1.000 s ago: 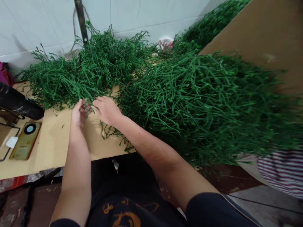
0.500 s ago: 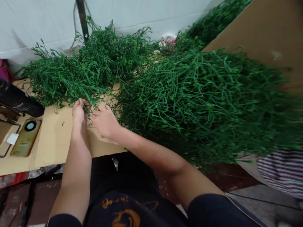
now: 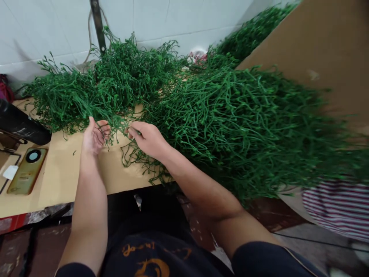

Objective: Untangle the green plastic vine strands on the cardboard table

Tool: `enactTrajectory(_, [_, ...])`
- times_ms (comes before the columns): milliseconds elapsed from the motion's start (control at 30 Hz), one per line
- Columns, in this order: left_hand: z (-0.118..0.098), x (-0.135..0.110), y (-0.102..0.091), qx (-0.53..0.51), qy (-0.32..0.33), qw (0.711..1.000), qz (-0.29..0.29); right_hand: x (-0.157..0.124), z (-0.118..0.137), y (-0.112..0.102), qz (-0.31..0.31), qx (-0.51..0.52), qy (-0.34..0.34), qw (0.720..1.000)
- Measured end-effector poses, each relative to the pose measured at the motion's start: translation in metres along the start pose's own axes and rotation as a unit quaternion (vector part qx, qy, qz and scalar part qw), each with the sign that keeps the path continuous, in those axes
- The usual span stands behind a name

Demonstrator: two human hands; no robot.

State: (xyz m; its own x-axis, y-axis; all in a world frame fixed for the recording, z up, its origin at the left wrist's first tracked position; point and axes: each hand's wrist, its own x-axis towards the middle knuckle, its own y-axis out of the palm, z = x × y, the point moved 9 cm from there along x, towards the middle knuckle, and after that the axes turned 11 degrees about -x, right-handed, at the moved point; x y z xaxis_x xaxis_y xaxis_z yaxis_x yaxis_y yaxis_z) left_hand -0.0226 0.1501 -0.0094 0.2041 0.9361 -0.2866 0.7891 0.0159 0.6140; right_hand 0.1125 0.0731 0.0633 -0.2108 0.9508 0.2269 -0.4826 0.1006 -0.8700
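Two heaps of green plastic stems lie on a brown cardboard-covered table (image 3: 63, 177): a smaller heap (image 3: 95, 88) at the back left and a large heap (image 3: 245, 127) on the right. My left hand (image 3: 93, 136) is at the near edge of the smaller heap, palm turned inward, fingers curled round a few thin green strands. My right hand (image 3: 147, 136) is a short way to its right, thumb and fingers pinched on green stems at the large heap's left edge. Loose stems (image 3: 135, 161) trail on the table under my right wrist.
A black cylinder (image 3: 20, 125) lies at the left edge. A phone in a gold case (image 3: 27, 171) rests near it. A large cardboard sheet (image 3: 311, 46) leans at the right. Striped cloth (image 3: 337, 207) shows at lower right. White tiles (image 3: 173, 15) and a dark pole (image 3: 96, 23) stand behind.
My hands were close together on one small bunch. They have drawn apart; the right hand moved right toward the large heap, and the left hand's palm has turned open-side inward.
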Motion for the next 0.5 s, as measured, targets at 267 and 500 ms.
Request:
enactTrajectory(267, [0.003, 0.001, 0.006, 0.126, 0.061, 0.988, 0.062, 0.001, 0.003, 0.016, -0.044, -0.041, -0.006, 0.998])
enactTrajectory(500, [0.004, 0.000, 0.017, 0.145, 0.090, 0.980, 0.105, 0.020, -0.038, 0.008, -0.094, 0.174, 0.071, 0.978])
